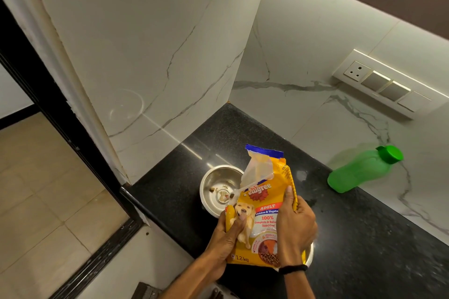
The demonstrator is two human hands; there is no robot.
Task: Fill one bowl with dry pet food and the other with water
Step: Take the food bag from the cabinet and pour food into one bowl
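A yellow pet food bag (266, 204) with a torn-open top is held upright over the black counter. My left hand (227, 238) grips its lower left edge and my right hand (295, 223) grips its right side. Just behind the bag stands a steel bowl (218, 184) holding a few kibble pieces. A second steel bowl (309, 256) is mostly hidden under the bag and my right hand; only its right rim shows. A green water bottle (359, 170) with its cap on stands at the back right against the wall.
The black granite counter (364, 250) fills a corner between two white marble walls. A socket and switch panel (384, 82) sits on the right wall. The counter's left edge drops to a tiled floor (36, 189). A few wet spots lie near the bottle.
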